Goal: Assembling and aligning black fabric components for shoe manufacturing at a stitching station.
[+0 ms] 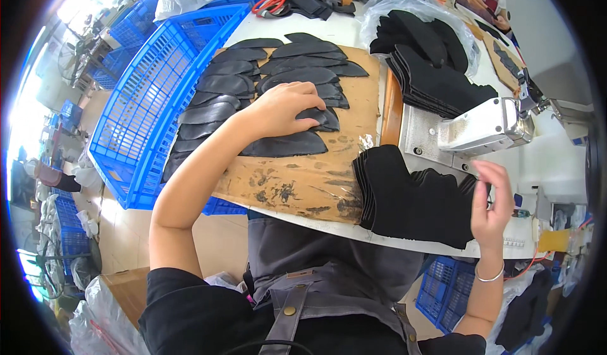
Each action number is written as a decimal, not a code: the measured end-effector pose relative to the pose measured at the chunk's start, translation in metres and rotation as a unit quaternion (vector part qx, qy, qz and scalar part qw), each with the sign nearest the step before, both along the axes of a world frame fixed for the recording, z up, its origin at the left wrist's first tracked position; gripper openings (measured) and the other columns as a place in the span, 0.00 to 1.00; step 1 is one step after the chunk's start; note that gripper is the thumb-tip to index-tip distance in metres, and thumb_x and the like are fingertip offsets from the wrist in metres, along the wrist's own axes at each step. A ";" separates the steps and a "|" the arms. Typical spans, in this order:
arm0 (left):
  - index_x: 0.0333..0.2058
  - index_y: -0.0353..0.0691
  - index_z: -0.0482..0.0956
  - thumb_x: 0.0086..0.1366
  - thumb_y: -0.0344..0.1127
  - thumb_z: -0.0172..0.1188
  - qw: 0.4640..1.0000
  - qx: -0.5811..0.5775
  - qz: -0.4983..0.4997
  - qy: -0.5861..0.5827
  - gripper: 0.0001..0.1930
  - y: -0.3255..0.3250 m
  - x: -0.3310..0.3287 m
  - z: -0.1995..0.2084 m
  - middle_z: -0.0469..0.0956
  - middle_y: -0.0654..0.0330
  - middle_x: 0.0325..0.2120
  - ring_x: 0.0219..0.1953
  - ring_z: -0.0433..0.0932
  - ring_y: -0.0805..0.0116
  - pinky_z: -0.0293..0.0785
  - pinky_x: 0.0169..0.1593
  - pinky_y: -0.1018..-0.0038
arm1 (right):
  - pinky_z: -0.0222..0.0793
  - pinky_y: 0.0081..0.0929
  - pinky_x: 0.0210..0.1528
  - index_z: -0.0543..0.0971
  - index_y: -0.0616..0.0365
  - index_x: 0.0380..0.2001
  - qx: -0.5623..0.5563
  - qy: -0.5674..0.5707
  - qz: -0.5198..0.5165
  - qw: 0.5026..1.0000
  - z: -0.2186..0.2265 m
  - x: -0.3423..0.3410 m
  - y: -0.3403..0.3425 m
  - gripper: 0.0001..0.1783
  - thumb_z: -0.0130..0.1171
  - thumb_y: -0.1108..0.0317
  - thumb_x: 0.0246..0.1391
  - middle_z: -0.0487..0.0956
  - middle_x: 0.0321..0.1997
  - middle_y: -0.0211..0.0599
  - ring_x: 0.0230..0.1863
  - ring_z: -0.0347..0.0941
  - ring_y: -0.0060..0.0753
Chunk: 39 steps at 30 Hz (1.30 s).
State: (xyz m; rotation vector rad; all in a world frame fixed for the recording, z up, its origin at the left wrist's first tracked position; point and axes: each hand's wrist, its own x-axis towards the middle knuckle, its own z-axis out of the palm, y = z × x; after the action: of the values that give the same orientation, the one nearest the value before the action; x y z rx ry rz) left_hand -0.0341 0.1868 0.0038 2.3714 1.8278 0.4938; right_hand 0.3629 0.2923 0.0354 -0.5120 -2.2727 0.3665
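My left hand (288, 110) reaches over rows of glossy black leaf-shaped pieces (288, 145) laid overlapping on a brown board. Its curled fingers and thumb are apart and touch one of the pieces; no piece is lifted. My right hand (495, 206) is raised beside a stack of matt black fabric pieces (414, 197) at the table's near right edge. Its thumb and fingers stand apart with nothing between them. Beyond that stack is the white metal arm (485, 130) of a sewing machine.
The stained brown board (310, 190) lies on the white table. A blue plastic crate (145, 102) stands along the left side. More black fabric pieces (430, 80) lie behind the machine, near clear plastic bags. Red-handled scissors (272, 4) lie at the back. Another person's hands (474, 1) show at far right.
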 end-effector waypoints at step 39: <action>0.35 0.37 0.74 0.66 0.38 0.60 0.669 0.422 0.370 -0.487 0.10 -0.083 -0.044 0.020 0.74 0.66 0.26 0.26 0.73 0.82 0.72 0.28 0.82 | 0.74 0.40 0.38 0.72 0.62 0.36 0.039 -0.240 0.207 0.948 -0.031 -0.211 0.005 0.11 0.56 0.76 0.46 0.77 0.32 0.42 0.37 0.76 0.48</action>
State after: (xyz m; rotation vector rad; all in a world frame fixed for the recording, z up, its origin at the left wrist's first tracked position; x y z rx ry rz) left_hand -0.0781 0.1041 0.0236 0.7939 1.9503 2.4938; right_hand 0.1518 0.2968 0.0041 -0.0732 -2.8611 0.3841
